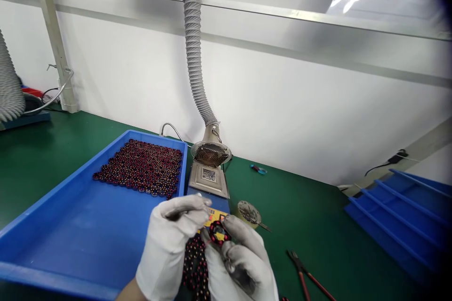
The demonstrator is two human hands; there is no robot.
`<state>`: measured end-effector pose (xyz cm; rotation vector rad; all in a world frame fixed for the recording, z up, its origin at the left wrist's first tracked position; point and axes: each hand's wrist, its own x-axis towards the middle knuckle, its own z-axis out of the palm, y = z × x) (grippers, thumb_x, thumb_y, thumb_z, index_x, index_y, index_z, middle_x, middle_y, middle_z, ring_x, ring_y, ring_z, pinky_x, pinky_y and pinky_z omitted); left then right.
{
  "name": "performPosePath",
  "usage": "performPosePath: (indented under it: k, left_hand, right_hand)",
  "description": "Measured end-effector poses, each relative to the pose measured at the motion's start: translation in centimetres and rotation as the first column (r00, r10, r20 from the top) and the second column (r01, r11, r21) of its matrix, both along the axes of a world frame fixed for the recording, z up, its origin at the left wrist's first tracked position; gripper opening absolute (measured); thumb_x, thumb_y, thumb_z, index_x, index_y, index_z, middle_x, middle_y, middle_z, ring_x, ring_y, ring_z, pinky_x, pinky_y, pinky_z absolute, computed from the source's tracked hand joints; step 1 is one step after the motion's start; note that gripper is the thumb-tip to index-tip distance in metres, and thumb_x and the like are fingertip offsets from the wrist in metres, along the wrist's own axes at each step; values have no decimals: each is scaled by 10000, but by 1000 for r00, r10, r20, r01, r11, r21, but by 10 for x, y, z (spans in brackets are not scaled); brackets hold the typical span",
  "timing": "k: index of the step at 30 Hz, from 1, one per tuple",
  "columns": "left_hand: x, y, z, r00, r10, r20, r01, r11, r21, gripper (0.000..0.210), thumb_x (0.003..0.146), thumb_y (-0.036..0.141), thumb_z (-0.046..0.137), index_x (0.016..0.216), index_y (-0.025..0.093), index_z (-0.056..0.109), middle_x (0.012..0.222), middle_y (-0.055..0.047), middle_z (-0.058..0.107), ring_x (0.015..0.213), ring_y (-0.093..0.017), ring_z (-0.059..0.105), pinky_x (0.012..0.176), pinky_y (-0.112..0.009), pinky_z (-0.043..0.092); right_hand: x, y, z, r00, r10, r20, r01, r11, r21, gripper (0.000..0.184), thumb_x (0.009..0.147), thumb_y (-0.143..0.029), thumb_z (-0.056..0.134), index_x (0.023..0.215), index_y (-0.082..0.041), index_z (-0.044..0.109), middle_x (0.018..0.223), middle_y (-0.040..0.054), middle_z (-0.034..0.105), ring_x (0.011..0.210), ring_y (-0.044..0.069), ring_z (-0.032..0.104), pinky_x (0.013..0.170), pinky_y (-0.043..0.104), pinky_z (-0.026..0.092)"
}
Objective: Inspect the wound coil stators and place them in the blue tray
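Both hands wear white gloves with darkened fingertips. My right hand [243, 258] is closed, pinching a small dark ring-shaped coil [219, 232] with pink-red spots around its rim. My left hand [173, 230] is just left of the coil, its thumb and fingertips pressed together. Whatever may be between those fingertips is too small to make out. Below and between the hands lies a pile of similar dark spotted parts [196, 263], partly hidden by the gloves. Right behind the hands stands a solder pot [210, 179] with a square metal top and a yellow label on its front.
A blue tray [84, 230] at left holds many spotted coils [141, 167] at its far end. An extraction hood [211, 153] hangs over the pot on a grey hose [194, 47]. Right are a round tin [249, 212], red-handled cutters [300, 268], a small blue tool [258, 169] and blue trays [406, 216].
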<state>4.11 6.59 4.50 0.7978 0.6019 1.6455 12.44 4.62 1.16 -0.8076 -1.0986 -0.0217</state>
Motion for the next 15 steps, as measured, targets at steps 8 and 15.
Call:
performPosePath:
  k: [8,15]
  left_hand:
    - [-10,-9,19,945,-280,-166,271,959,-79,234,664,248,733,880,184,669,853,-43,662,770,-158,595,707,-192,477]
    - [-13,-2,18,969,-153,-194,131,984,-123,216,603,212,729,804,157,673,738,-44,662,692,-160,604,637,-195,482]
  right_hand:
    - [4,-4,-9,996,91,5,-90,993,-72,267,635,-124,738,711,-265,524,959,3,679,955,230,619,834,436,474]
    - [-2,-3,-8,995,74,65,-74,997,-5,265,657,-58,692,725,-267,543,928,11,686,927,226,627,793,421,504]
